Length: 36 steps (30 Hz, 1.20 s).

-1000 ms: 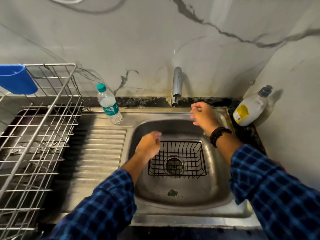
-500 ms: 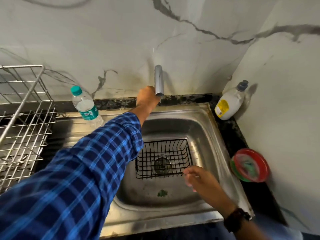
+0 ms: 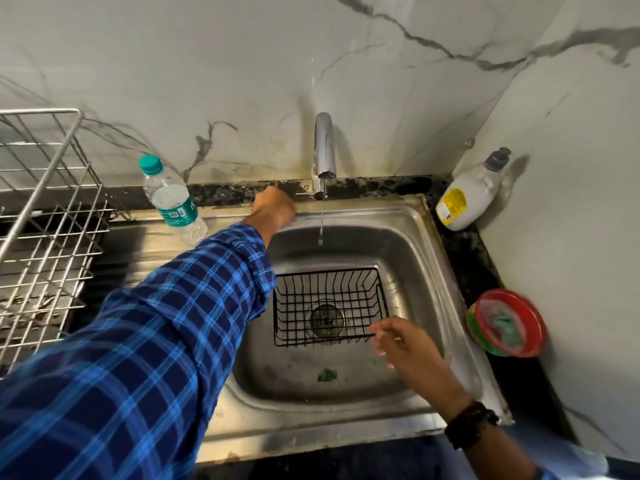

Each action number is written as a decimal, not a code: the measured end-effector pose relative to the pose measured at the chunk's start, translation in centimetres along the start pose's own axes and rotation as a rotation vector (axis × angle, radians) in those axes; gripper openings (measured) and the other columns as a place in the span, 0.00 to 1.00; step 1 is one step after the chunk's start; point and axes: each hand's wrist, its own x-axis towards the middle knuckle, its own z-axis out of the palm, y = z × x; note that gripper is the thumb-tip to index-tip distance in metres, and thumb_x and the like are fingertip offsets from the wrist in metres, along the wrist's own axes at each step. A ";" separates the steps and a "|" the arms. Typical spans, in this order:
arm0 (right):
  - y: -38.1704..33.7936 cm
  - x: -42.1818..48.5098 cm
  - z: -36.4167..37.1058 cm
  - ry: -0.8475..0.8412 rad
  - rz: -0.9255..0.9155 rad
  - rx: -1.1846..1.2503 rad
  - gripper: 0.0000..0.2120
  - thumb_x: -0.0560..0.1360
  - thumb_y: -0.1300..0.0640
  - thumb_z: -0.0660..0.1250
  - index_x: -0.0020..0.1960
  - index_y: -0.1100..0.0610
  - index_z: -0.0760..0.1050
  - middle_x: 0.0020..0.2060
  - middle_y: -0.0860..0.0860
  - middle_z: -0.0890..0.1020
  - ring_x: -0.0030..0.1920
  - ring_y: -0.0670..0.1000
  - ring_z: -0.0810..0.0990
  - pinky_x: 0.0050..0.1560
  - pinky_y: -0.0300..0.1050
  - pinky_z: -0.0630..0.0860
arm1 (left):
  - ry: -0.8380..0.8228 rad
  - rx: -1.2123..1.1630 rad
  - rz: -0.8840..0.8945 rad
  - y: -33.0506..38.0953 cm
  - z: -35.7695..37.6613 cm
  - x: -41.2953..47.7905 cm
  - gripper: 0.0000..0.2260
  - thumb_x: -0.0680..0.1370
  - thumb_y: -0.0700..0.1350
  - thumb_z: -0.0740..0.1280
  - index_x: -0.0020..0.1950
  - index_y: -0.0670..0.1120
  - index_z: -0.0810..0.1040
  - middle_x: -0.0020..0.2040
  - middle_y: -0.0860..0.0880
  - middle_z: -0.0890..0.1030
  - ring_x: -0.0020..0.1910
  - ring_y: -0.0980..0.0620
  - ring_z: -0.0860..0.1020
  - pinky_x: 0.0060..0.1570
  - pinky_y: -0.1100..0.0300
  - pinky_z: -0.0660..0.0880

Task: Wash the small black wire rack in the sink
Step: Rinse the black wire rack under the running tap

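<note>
The right hand point(image 3: 403, 346) hangs nearest, its fingers loosely curled at the front right corner of the small black wire rack point(image 3: 329, 306). Whether it grips the wire cannot be told. The rack sits upright over the drain in the steel sink point(image 3: 446, 271) (a green scrap point(image 3: 327, 374) lies just left of the right hand). Beyond, the left hand point(image 3: 273, 209) is curled about the tap lever point(image 3: 306, 195). A thin stream of water point(image 3: 321, 220) falls from the tap point(image 3: 323, 147) just right of that hand. A plastic water bottle point(image 3: 171, 199) stands to its left.
</note>
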 end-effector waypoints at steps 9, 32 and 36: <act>0.8 -0.2 -1.1 0.034 0.017 -0.005 0.08 0.82 0.55 0.62 0.55 0.47 0.79 0.48 0.45 0.84 0.47 0.42 0.83 0.51 0.44 0.81 | 0.082 0.244 0.456 0.3 2.3 -3.5 0.36 0.78 0.28 0.58 0.82 0.53 0.56 0.82 0.53 0.56 0.76 0.48 0.68 0.71 0.53 0.71; 1.3 0.3 -2.5 0.122 0.049 0.047 0.09 0.81 0.57 0.64 0.51 0.44 0.80 0.46 0.40 0.85 0.47 0.43 0.84 0.46 0.42 0.81 | -0.046 -0.507 -0.543 -12.1 14.0 -13.6 0.16 0.86 0.51 0.55 0.64 0.42 0.74 0.52 0.43 0.79 0.49 0.45 0.78 0.52 0.49 0.77; 1.4 0.3 -2.8 0.126 0.061 0.016 0.08 0.81 0.56 0.64 0.53 0.44 0.80 0.46 0.40 0.84 0.47 0.41 0.84 0.49 0.44 0.80 | 0.014 -0.597 -0.476 -12.0 13.8 -11.6 0.11 0.85 0.54 0.55 0.57 0.49 0.72 0.53 0.44 0.80 0.52 0.44 0.80 0.57 0.42 0.79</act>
